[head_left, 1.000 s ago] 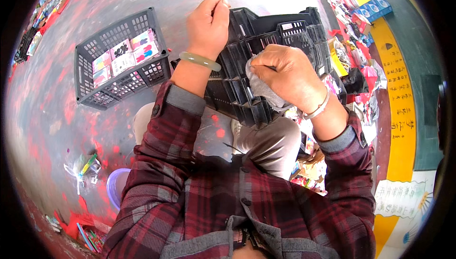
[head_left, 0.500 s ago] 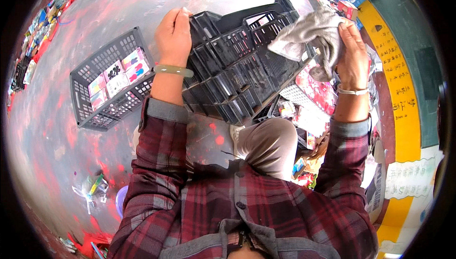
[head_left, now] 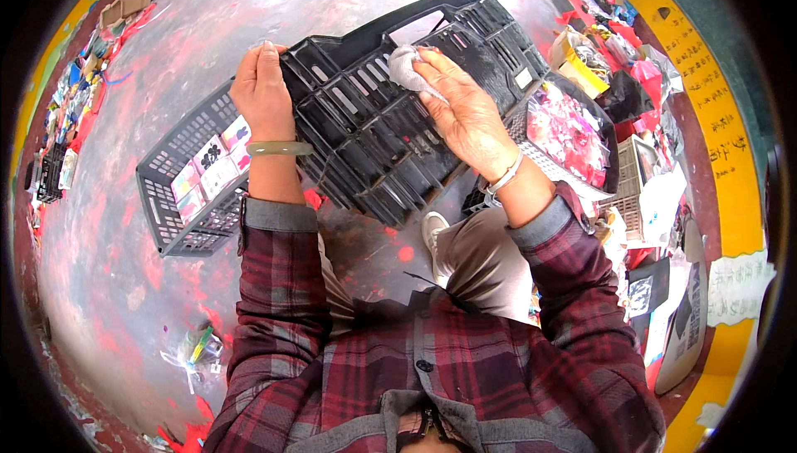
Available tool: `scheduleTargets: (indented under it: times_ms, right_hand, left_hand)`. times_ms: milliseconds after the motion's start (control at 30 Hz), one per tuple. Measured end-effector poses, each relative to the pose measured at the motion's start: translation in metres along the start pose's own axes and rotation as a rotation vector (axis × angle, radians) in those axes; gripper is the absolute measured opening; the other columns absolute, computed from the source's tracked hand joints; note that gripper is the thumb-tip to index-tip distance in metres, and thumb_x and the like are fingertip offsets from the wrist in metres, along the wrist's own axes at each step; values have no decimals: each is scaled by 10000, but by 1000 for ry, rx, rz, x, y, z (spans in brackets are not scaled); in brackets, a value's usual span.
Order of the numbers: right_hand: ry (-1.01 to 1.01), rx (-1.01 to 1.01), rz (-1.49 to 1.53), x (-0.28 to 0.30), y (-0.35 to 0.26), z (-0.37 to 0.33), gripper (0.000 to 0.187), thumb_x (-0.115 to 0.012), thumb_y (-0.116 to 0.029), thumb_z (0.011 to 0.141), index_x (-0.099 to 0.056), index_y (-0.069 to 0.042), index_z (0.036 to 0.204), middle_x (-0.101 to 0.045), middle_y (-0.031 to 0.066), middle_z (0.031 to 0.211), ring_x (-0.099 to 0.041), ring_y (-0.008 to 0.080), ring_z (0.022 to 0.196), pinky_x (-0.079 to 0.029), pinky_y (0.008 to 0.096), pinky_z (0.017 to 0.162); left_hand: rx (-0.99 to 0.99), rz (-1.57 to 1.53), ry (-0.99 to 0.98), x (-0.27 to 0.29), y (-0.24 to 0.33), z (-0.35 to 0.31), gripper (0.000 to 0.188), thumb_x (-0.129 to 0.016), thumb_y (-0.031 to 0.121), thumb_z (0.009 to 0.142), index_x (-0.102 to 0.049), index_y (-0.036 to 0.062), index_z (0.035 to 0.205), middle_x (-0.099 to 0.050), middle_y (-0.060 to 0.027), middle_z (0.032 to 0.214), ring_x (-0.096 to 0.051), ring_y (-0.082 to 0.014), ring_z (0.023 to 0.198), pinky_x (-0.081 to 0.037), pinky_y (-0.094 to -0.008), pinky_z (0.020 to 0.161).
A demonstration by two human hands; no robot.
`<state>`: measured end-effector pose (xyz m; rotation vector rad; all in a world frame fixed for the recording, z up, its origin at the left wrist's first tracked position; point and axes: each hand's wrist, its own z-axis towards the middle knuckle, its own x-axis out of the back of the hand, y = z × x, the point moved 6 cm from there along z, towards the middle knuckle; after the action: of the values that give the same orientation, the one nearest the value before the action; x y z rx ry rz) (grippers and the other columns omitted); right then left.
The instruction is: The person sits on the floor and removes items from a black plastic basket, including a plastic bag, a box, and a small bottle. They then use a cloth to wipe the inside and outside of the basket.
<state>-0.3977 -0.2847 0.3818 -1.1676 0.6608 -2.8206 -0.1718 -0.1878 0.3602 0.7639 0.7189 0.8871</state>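
A black plastic crate (head_left: 365, 133) is held up in front of me, tilted, with its ribbed side facing me. My left hand (head_left: 264, 92) grips its left upper corner, fingers closed over the edge. My right hand (head_left: 469, 112) presses a bunched grey cloth (head_left: 407, 69) against the upper middle of the crate's side. The fingers are closed round the cloth, and part of it is hidden in the palm. Behind my left wrist stands a grey slotted basket (head_left: 154, 195) on the floor, holding several small printed packs (head_left: 217, 169).
To the right, another basket (head_left: 613, 179) holds pink and white packages (head_left: 569, 133). A beige crate (head_left: 627, 191) and piled goods line the right wall. More goods lie along the far left edge. A clear plastic bag (head_left: 198, 357) rests on the floor at lower left.
My right hand has moved left and brought the cloth from beside the crate onto its side, bunching it up. The crate and my left hand have shifted slightly left.
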Motion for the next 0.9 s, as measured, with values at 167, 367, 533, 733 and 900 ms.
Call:
scheduleTargets:
  times_ms: [167, 367, 533, 733, 900]
  right_hand:
    - [-73, 201, 117, 8, -38, 1, 275, -630, 27, 644, -664, -71, 899, -572, 79, 938, -531, 261, 894, -453, 327, 775]
    - [-133, 322, -171, 14, -32, 0, 256, -623, -16, 623, -660, -44, 875, -546, 82, 892, -513, 273, 830, -453, 342, 704]
    - [-67, 215, -170, 6, -35, 2, 236, -608, -10, 614, -666, -47, 840, -537, 70, 848, -506, 269, 798, -444, 348, 686]
    - [-85, 205, 49, -4, -39, 4, 291, -635, 20, 556, -672, -62, 833, -548, 80, 847, -517, 276, 815, -442, 338, 712]
    - [-106, 268, -248, 9, -37, 3, 278, -593, 8, 581, -664, -77, 835, -566, 58, 867, -524, 259, 837, -442, 331, 715]
  left_hand:
    - [-41, 31, -4, -3, 3, -3, 217, -518, 144, 887, -622, -3, 765, -369, 93, 588, -281, -6, 540, -220, -198, 470]
    - [19, -23, -13, -1, -1, -2, 217, -514, 143, 890, -627, 0, 774, -367, 92, 587, -275, 0, 530, -216, -193, 464]
    - [-22, -24, 0, -2, 2, -3, 217, -508, 139, 891, -626, 5, 768, -374, 90, 581, -271, 1, 520, -213, -195, 454]
    - [-36, 38, 12, 0, 0, 0, 210, -516, 144, 880, -618, -4, 771, -397, 73, 586, -313, -15, 548, -261, -208, 483]
    - [-86, 109, 10, 0, 6, -3, 210, -516, 152, 877, -615, -8, 783, -397, 63, 584, -325, -22, 552, -277, -213, 487]
